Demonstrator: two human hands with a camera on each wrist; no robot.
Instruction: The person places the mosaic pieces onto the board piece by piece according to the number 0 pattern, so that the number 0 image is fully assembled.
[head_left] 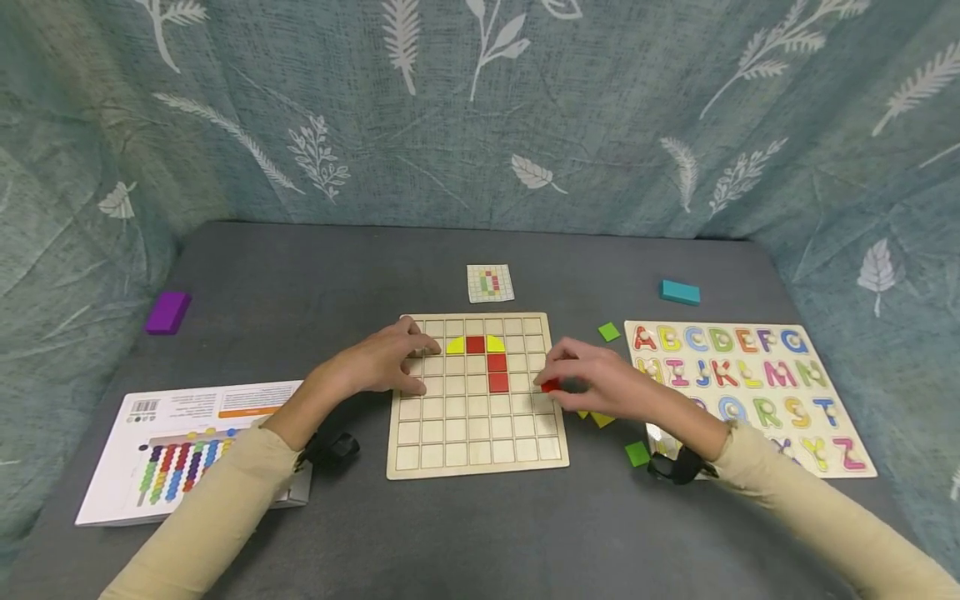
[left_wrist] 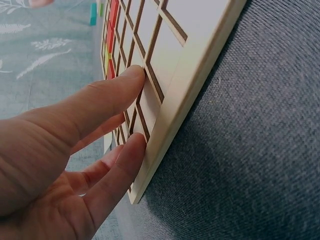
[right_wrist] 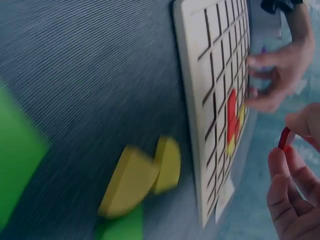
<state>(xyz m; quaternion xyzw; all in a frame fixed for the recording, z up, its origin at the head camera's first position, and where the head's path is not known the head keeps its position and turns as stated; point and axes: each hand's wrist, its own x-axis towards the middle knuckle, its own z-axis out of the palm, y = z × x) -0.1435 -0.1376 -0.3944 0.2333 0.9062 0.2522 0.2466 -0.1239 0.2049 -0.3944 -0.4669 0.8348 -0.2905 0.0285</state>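
A wooden grid board (head_left: 442,456) lies mid-table, with several square cells. Near its top sit a red square tile (head_left: 476,344) between two yellow rounded tiles (head_left: 455,345), and two more red tiles (head_left: 498,382) run down below the right one. My left hand (head_left: 384,357) rests on the board's left edge, thumb and fingertips touching it with nothing held. Just over the board's right edge, my right hand (head_left: 592,379) pinches a red tile (right_wrist: 284,138) between thumb and fingers. Behind the board lies a small pattern card (head_left: 491,283) showing a coloured grid.
Yellow tiles (right_wrist: 131,181) and green tiles (head_left: 637,454) lie right of the board. Farther right is an alphabet puzzle board (head_left: 862,467). A white box (head_left: 112,467) with a bead picture stands left. A purple block (head_left: 168,312) and a teal block (head_left: 680,292) sit farther back.
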